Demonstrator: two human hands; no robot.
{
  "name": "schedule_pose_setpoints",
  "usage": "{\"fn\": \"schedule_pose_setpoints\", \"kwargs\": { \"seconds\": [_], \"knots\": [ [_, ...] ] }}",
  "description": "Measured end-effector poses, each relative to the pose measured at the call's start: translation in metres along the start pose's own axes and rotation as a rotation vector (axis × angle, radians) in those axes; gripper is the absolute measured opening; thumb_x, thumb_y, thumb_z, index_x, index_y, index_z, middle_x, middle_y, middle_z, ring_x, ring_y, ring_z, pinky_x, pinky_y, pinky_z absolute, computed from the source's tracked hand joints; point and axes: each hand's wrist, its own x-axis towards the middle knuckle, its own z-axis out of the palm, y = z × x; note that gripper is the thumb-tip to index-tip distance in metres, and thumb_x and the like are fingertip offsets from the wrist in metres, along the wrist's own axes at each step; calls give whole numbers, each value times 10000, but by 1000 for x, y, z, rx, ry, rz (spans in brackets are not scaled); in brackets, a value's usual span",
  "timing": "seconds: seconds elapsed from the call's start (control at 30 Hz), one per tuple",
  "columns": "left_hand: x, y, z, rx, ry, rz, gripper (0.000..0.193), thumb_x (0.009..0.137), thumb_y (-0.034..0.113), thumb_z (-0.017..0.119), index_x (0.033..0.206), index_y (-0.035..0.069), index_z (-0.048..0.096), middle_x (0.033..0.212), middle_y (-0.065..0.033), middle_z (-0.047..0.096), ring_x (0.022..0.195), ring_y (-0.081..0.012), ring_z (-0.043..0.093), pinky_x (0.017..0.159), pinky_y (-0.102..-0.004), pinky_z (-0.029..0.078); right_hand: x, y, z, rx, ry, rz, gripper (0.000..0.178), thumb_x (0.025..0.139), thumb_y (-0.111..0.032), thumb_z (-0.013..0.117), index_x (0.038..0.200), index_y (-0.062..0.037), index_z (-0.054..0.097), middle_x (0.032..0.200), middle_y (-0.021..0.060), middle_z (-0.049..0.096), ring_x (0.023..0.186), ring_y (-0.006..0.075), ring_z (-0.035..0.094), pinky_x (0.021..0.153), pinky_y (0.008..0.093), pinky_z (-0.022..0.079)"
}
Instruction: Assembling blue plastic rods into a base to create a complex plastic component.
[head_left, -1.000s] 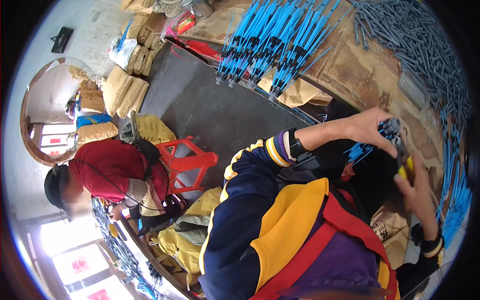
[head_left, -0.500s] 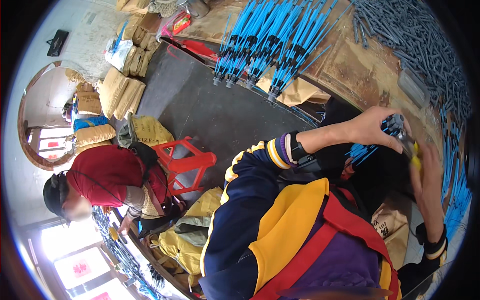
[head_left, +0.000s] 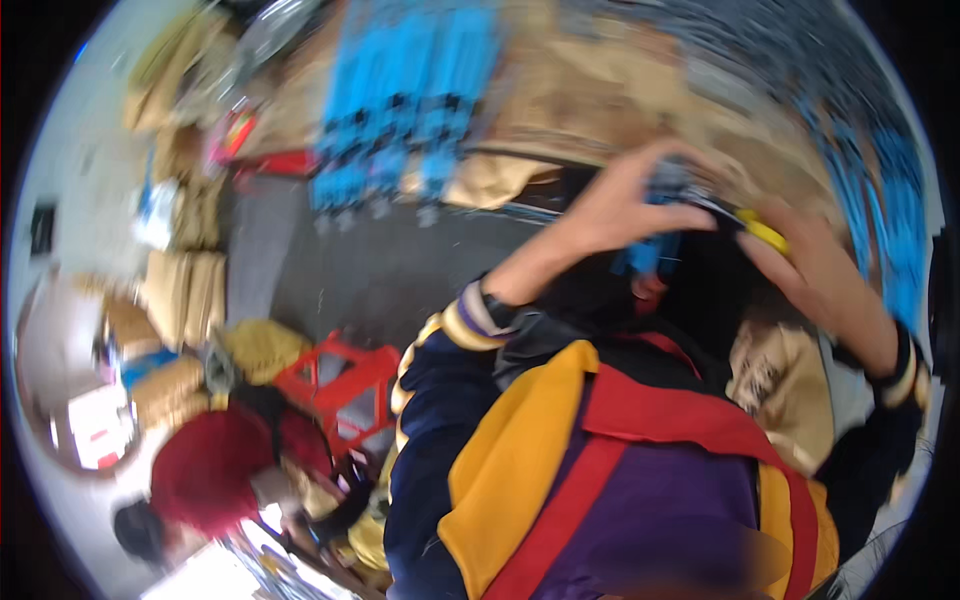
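My left hand (head_left: 635, 205) is closed around a bundle of thin blue rods with grey ends (head_left: 670, 180), held above my lap near the table edge. Blue lengths of the bundle hang below the palm. At its right, my right hand (head_left: 810, 265) grips a small yellow object (head_left: 763, 232) between thumb and fingers, close against the bundle's grey ends. Motion blur hides what kind of object it is. Several similar blue bundles with black joints (head_left: 400, 120) lie side by side on the wooden table (head_left: 560, 90), their grey ends over its near edge.
Grey parts (head_left: 760, 40) are heaped at the table's far right, with more blue rods (head_left: 895, 220) beside them. A red stool (head_left: 345, 385) stands on the left. Near it, a person in a red top (head_left: 215, 465) bends over. Brown sacks (head_left: 185, 295) are stacked by the wall.
The view has swung, so the table bundles appear farther left and the person lower. My hands still hold the bundle and the yellow object, with the right hand's fingers now more bent.
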Motion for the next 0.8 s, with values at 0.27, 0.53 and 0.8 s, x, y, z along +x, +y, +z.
{"fn": "schedule_pose_setpoints", "kwargs": {
  "seconds": [0.27,0.53,0.8],
  "knots": [
    [-7,-8,-16,-24,1,-92,390,760,100,803,1081,48,586,884,9,589,833,-59,538,737,-232,447,14,16,39,498,-218,131,328,959,-341,559,930,-16,583,685,-1,588,561,77,525,528,266,429],
    [-13,-13,-15,-60,-57,-59,289,800,122,798,907,58,538,800,37,558,726,-32,512,634,-196,423,10,8,17,564,-357,157,378,990,-354,506,925,10,585,727,34,633,574,111,570,550,267,461],
    [-10,-15,-11,-58,-68,-44,288,798,130,802,869,60,532,766,44,536,709,-26,493,615,-196,407,11,-8,-5,552,-512,369,414,994,-393,502,852,-8,547,656,19,540,511,104,523,464,263,423]
  ]
}}
